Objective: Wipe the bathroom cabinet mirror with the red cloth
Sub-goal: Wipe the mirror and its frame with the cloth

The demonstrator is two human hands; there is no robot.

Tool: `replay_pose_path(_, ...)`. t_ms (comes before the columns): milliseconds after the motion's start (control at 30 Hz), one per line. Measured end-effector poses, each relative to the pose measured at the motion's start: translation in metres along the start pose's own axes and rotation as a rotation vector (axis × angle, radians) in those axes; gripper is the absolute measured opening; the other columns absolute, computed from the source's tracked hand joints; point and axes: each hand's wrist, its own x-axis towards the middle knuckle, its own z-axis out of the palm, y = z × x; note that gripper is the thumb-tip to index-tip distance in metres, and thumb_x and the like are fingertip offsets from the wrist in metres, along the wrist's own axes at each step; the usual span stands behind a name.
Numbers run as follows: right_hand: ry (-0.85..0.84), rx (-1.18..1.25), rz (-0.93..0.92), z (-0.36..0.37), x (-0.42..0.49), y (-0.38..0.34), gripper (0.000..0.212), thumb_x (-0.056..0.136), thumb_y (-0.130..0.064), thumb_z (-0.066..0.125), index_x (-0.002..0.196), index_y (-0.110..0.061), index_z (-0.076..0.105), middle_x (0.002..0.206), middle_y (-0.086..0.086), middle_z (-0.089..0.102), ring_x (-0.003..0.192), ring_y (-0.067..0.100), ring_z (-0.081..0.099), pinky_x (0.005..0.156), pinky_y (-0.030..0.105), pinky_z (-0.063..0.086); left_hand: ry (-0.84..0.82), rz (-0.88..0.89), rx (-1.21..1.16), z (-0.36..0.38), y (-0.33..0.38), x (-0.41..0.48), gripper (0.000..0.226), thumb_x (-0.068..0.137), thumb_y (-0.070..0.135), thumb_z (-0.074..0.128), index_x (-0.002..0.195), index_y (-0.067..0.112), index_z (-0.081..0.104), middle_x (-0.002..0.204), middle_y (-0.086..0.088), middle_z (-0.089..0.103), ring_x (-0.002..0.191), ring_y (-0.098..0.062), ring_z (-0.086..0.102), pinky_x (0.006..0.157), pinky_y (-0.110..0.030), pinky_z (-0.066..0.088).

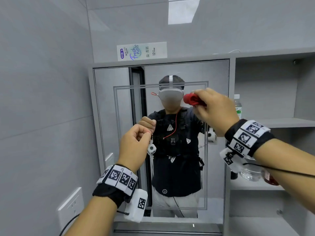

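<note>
Right hand fingers grip bunched red cloth at mirror upper right; left hand fisted, empty; wiping under way, next sweep likely across glass.

Red cloth bunched up at the cabinet mirror's upper right.

The cabinet mirror is a tall upright rectangle in a thin grey frame, its glass marked with a pale double-line border set well inside the edges. The red cloth is crumpled into a tight wad (folds and creases show, no flat edge), held in the right grip with fingers curled round it. It sits in front of the glass near the top right corner of that inner border; whether it touches the glass cannot be told.
</note>
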Motion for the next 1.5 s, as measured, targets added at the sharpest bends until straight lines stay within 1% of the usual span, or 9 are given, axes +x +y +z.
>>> replay_pose_path(167, -0.234, -0.047, -0.149, 0.005, -0.038, -0.006, 0.042, 0.098, -0.025, 0.063, 0.14, -0.024, 0.058, 0.128, -0.005, 0.068, 0.095, 0.03, 0.07, 0.073, 0.04, 0.058, -0.006, 0.009, -0.008, 0.003, 0.001, -0.002, 0.02, 0.096, 0.004, 0.063, 0.078, 0.013, 0.065, 0.069, -0.001, 0.062, 0.064, -0.006, 0.057, 0.06, -0.011, 0.047)
replay_pose_path(333, -0.013, 0.008, -0.014, 0.0, -0.009, 0.006, 0.035, 0.097, -0.022, 0.067, 0.131, -0.023, 0.062, 0.104, -0.003, 0.067, 0.077, 0.026, 0.065, 0.065, 0.034, 0.054, -0.016, 0.011, -0.032, 0.008, 0.003, -0.001, 0.02, 0.096, 0.005, 0.062, 0.078, 0.013, 0.066, 0.064, 0.007, 0.061, 0.061, -0.003, 0.057, 0.06, -0.011, 0.047)
replay_pose_path(500, -0.226, -0.034, -0.133, 0.008, -0.048, -0.008, 0.041, 0.098, -0.023, 0.062, 0.139, -0.025, 0.057, 0.127, -0.006, 0.066, 0.097, 0.03, 0.069, 0.073, 0.043, 0.059, -0.025, 0.033, -0.022, 0.008, 0.002, -0.001, 0.021, 0.096, 0.007, 0.062, 0.078, 0.016, 0.067, 0.066, -0.001, 0.062, 0.063, -0.005, 0.058, 0.061, -0.015, 0.05)
replay_pose_path(700, 0.021, 0.008, 0.023, 0.002, -0.02, 0.01, 0.04, 0.093, -0.016, 0.07, 0.133, -0.021, 0.063, 0.097, 0.0, 0.064, 0.072, 0.029, 0.063, 0.061, 0.03, 0.045, -0.04, 0.033, -0.05, 0.01, 0.005, 0.002, 0.02, 0.096, 0.005, 0.063, 0.079, 0.014, 0.068, 0.066, 0.003, 0.061, 0.062, -0.004, 0.058, 0.061, -0.012, 0.049)
replay_pose_path(867, -0.126, -0.005, -0.087, 0.006, -0.05, 0.002, 0.04, 0.095, -0.021, 0.072, 0.134, -0.021, 0.064, 0.113, -0.002, 0.071, 0.085, 0.029, 0.07, 0.065, 0.035, 0.055, -0.045, 0.027, -0.067, 0.013, 0.007, 0.003, 0.019, 0.095, 0.005, 0.063, 0.079, 0.014, 0.068, 0.066, 0.006, 0.061, 0.061, -0.002, 0.058, 0.061, -0.012, 0.049)
replay_pose_path(1067, 0.034, 0.015, 0.039, -0.002, -0.024, 0.019, 0.04, 0.093, -0.016, 0.069, 0.131, -0.023, 0.062, 0.105, -0.003, 0.066, 0.077, 0.023, 0.062, 0.065, 0.027, 0.041, -0.044, 0.03, -0.068, 0.016, 0.011, 0.005, 0.021, 0.094, 0.007, 0.063, 0.077, 0.019, 0.067, 0.064, 0.01, 0.061, 0.064, -0.004, 0.059, 0.062, -0.012, 0.05)
replay_pose_path(1267, -0.169, -0.024, -0.058, 0.001, -0.058, 0.011, 0.041, 0.097, -0.023, 0.069, 0.136, -0.024, 0.06, 0.108, -0.002, 0.068, 0.082, 0.026, 0.067, 0.062, 0.031, 0.052, -0.055, 0.036, -0.086, 0.016, 0.018, 0.006, 0.023, 0.093, 0.004, 0.063, 0.077, 0.02, 0.066, 0.066, 0.009, 0.062, 0.063, -0.002, 0.059, 0.061, -0.011, 0.048)
replay_pose_path(1400, 0.02, -0.024, 0.069, -0.006, -0.03, 0.028, 0.034, 0.094, -0.016, 0.067, 0.127, -0.024, 0.061, 0.1, -0.009, 0.06, 0.073, 0.014, 0.05, 0.057, 0.016, 0.028, -0.06, 0.035, -0.077, 0.019, 0.024, 0.007, 0.02, 0.092, 0.004, 0.063, 0.079, 0.019, 0.066, 0.073, 0.002, 0.065, 0.068, -0.004, 0.061, 0.062, -0.012, 0.049)
replay_pose_path(1500, 0.013, -0.006, 0.08, -0.008, -0.038, 0.027, 0.037, 0.093, -0.014, 0.066, 0.128, -0.024, 0.06, 0.101, -0.009, 0.061, 0.074, 0.016, 0.053, 0.057, 0.02, 0.034, -0.056, 0.042, -0.073, 0.019, 0.029, 0.006, 0.02, 0.093, 0.005, 0.063, 0.08, 0.02, 0.067, 0.075, 0.0, 0.067, 0.068, -0.003, 0.062, 0.062, -0.01, 0.049)
